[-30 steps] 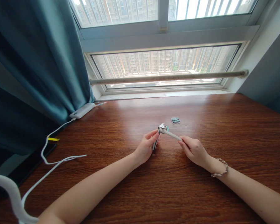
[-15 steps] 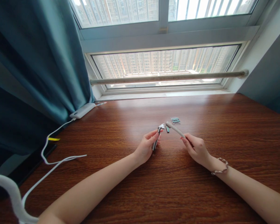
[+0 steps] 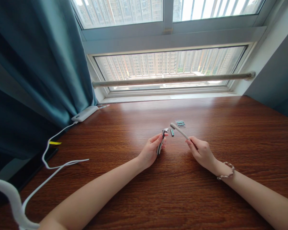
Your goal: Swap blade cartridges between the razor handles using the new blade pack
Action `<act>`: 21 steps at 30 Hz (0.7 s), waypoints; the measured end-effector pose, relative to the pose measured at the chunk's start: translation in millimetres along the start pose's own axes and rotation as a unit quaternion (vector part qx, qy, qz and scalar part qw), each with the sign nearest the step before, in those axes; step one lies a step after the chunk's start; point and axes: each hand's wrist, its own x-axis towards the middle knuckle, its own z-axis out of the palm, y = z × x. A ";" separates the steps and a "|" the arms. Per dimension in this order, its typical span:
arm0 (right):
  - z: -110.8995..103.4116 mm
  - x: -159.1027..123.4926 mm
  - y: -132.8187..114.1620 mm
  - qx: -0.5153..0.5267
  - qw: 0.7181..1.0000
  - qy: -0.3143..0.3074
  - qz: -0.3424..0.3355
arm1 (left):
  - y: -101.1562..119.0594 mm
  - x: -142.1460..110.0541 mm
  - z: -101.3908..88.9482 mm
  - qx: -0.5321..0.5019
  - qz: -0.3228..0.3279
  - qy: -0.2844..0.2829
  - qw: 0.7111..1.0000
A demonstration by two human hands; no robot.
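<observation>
My left hand [image 3: 151, 150] is closed around the dark and silver handle of a razor [image 3: 161, 144], its head pointing up and away from me. In my right hand [image 3: 203, 154] is the handle end of a pale toothbrush [image 3: 181, 131], slanting toward the left. The toothbrush head is just right of the razor head, with a small gap between them. A small green and black piece, apparently a razor cartridge [image 3: 172, 132], lies on the table under the toothbrush. Behind it rests a clear pack with teal and dark strips [image 3: 180, 123].
The brown wooden table [image 3: 124, 127] reaches to the window. At left, a white power bank [image 3: 85, 114] lies by the blue curtain [image 3: 60, 64], with a white cable [image 3: 48, 150]. A thick white curved tube [image 3: 9, 191] stands at the lower left, and a yellow strip [image 3: 55, 143] lies nearby.
The toothbrush head has shifted slightly up and away from the razor, showing more of the small cartridge. My left hand has hardly moved; the razor has turned slightly.
</observation>
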 end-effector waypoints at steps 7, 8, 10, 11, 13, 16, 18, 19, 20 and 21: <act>1.2 0.3 0.3 -0.008 1.000 -0.003 0.004 | -1.2 0.5 -1.5 -0.004 0.001 -0.018 1.000; 1.4 0.4 0.8 -0.010 1.000 0.004 0.007 | -1.5 0.7 -1.7 -0.005 0.003 -0.019 1.000; 1.7 0.7 1.8 -0.008 1.000 -0.003 0.002 | -2.0 1.1 -1.9 -0.005 0.005 -0.022 1.000; 1.9 0.9 2.2 -0.007 1.000 -0.012 -0.003 | -2.2 1.3 -1.8 -0.006 0.005 -0.022 1.000; 2.3 1.5 3.1 -0.014 1.000 -0.018 -0.005 | -2.2 1.5 -1.2 -0.009 0.004 -0.020 1.000; 2.5 2.3 3.6 -0.022 1.000 0.010 0.013 | -1.7 1.4 -0.5 -0.014 -0.003 -0.020 1.000; 2.2 2.3 3.1 -0.016 1.000 0.019 0.016 | -1.5 1.3 -0.5 -0.017 -0.012 -0.029 0.999; 1.8 2.0 2.6 -0.011 1.000 0.018 0.013 | -1.5 1.3 -0.6 -0.020 -0.014 -0.036 0.999; 1.3 1.6 1.9 -0.006 1.000 0.016 0.009 | -1.7 1.3 -0.8 -0.023 -0.015 -0.044 0.999; 0.8 1.0 1.3 -0.002 1.000 0.015 0.005 | -1.9 1.5 -1.1 -0.025 -0.014 -0.050 0.998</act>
